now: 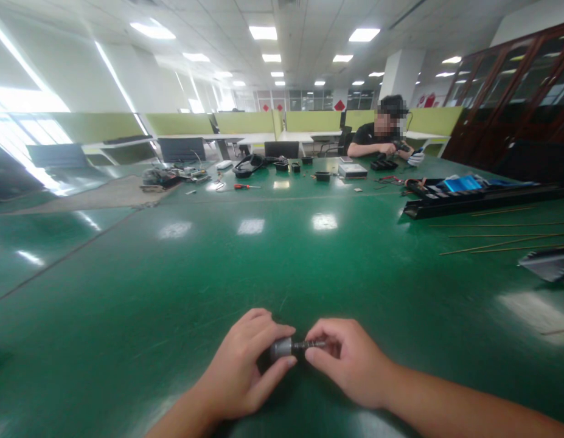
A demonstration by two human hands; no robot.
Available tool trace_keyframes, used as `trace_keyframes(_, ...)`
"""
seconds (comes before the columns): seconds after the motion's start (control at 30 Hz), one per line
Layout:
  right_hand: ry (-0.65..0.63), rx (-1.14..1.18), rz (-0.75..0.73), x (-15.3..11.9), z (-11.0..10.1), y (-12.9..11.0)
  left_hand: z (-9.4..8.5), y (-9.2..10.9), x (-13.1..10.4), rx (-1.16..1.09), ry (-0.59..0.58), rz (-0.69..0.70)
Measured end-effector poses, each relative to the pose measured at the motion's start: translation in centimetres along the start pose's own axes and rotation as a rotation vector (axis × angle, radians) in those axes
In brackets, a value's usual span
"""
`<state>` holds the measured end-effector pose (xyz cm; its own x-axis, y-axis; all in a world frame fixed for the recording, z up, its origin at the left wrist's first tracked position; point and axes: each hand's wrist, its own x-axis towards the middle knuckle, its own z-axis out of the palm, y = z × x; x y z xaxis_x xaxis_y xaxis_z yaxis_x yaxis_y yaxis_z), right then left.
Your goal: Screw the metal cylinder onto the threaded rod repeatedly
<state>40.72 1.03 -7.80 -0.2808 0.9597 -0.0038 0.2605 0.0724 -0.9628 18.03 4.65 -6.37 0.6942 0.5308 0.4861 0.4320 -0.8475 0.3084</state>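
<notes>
Close to the table's near side, my left hand [252, 359] is wrapped round a grey metal cylinder [282, 348] that looks like a small motor. Thumb and fingers press its sides, and the palm hides its left end. A thin dark ridged shaft [303, 345] sticks out of the cylinder to the right, lying roughly level. My right hand [350, 359] is closed round the shaft's outer end, thumb below and fingers above. Its fingers partly hide the shaft tip.
The green tabletop [218, 267] shows a seam at left. Toward the back lie a screwdriver [246, 186], small black trays [322, 176] and a white box [352, 170]. Thin rods [505, 236] and a long black channel [473, 199] lie right. A person [377, 137] sits opposite, handling something.
</notes>
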Motion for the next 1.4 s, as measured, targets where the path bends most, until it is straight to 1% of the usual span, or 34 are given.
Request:
trace_keyframes(0.27,0.007,0.027,-0.002,0.01,0.12,0.11,0.05,-0.2,0.0,0.015,0.004,-0.01)
trace_keyframes(0.53,0.013,0.097,0.043,0.12,0.09,-0.06,-0.13,-0.36,-0.18,0.044,0.013,-0.023)
trace_keyframes(1.4,0.009,0.111,0.056,0.2,0.07,0.48,-0.34,-0.78,-0.21,0.043,0.027,-0.012)
